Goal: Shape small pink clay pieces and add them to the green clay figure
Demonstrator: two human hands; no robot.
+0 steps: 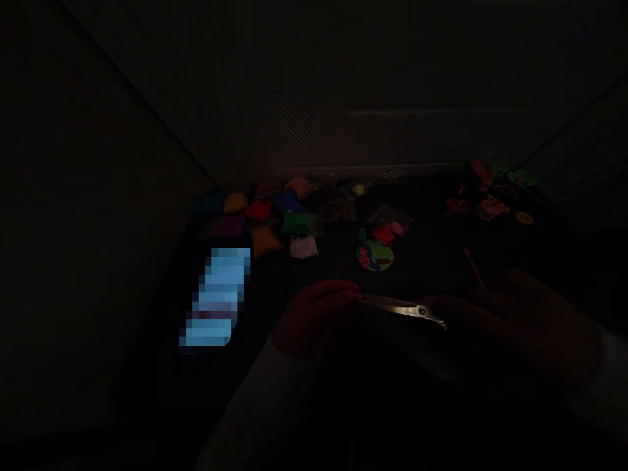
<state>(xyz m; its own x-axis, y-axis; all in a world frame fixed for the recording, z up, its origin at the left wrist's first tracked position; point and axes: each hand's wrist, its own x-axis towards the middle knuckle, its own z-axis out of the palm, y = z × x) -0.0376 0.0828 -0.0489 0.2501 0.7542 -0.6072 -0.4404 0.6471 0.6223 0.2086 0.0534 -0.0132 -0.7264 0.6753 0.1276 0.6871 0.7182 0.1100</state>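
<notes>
The scene is very dark. My right hand (530, 327) grips a pair of metal scissors (400, 307), whose blades point left; its fingers on the handles are mostly lost in shadow. At the blade tips, my left hand (314, 313) is closed in a pinch on a small pinkish-red bit of clay (358, 297). Just beyond the scissors lies a round green clay disc (379, 256) decorated with red, blue and brown pieces. Red clay (383, 234) and a pink lump (397, 228) sit behind it by a clear bag.
Several bags of coloured clay, among them a green one (299, 224) and an orange one (265, 241), line the back left. A lit, pixelated screen (220, 294) lies left. Shaped clay pieces (492, 207) are at the back right, with a thin pink stick (473, 267) nearer.
</notes>
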